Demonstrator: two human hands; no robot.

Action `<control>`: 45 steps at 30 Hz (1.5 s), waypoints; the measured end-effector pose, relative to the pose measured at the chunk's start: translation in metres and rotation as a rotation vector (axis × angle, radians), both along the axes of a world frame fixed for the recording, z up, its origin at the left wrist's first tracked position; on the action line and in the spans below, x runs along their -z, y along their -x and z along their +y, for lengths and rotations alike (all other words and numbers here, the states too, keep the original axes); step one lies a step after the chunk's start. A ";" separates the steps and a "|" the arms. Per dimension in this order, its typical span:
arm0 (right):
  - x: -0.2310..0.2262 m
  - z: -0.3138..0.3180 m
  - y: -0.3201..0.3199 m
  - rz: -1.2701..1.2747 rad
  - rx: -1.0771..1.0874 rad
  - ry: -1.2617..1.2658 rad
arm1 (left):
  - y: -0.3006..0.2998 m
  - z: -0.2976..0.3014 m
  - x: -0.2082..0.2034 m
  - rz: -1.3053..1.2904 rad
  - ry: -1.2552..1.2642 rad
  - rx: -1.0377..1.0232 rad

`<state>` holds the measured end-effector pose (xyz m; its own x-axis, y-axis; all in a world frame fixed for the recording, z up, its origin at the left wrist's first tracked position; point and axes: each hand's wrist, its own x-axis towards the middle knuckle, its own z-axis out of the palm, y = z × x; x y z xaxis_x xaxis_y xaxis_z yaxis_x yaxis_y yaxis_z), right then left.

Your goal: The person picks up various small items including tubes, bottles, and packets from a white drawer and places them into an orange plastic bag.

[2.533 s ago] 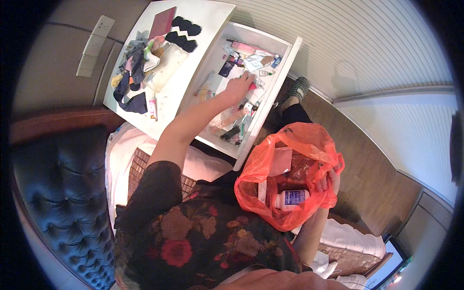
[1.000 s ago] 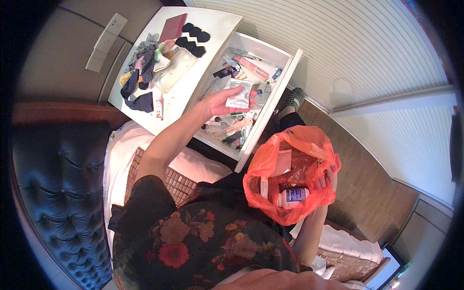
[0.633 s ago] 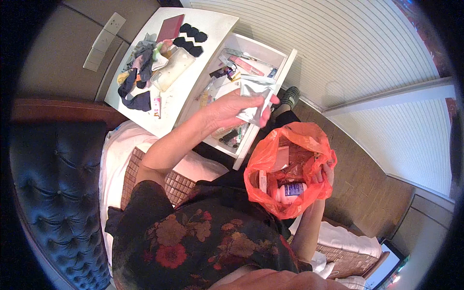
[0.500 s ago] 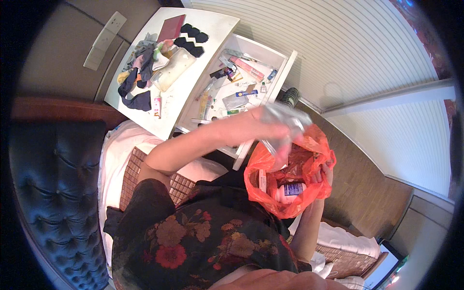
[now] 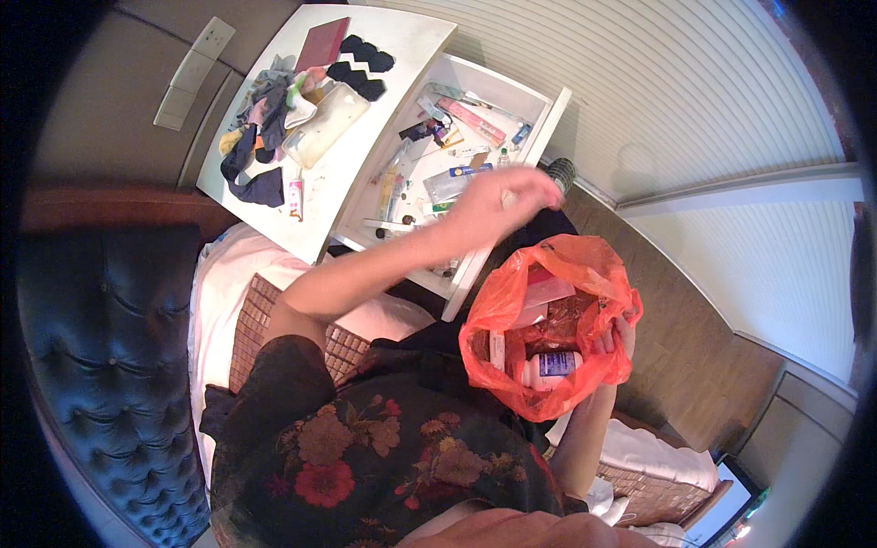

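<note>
My left hand is over the front edge of the open drawer, slightly blurred, with loosely bent fingers and nothing visible in it. My right hand grips the right rim of an orange-red plastic bag, whose mouth gapes upward. Inside the bag lie a white bottle with a blue label, a slim white box and a pale pinkish pack. The drawer holds a long pink-red box, a clear pouch, a blue tube and several small items.
On the white cabinet top lie a dark red book-like object, black folded pieces, a heap of cloths, a clear plastic case and a pink-white tube. A black tufted headboard stands at left.
The shiny clear packet has left my left hand, which has moved up and away from the bag's mouth toward the drawer. My right hand keeps its grip on the bag.
</note>
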<state>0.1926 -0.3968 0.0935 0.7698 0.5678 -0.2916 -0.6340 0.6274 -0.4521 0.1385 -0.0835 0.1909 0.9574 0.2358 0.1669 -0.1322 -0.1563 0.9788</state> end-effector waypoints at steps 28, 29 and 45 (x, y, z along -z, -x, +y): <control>-0.011 0.008 -0.011 0.126 -0.002 -0.022 | -0.044 0.200 0.236 0.755 -0.942 -0.325; -0.010 0.008 -0.010 0.126 -0.004 -0.024 | -0.044 0.198 0.235 0.777 -0.924 -0.351; -0.005 0.005 -0.010 0.103 -0.054 -0.106 | 0.002 0.116 0.228 0.629 -0.876 -0.593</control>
<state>0.2023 -0.3917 0.0985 0.7065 0.6395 -0.3033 -0.7077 0.6319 -0.3162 0.1362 0.0322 -0.0373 0.7112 0.7021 0.0363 0.6398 -0.6677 0.3806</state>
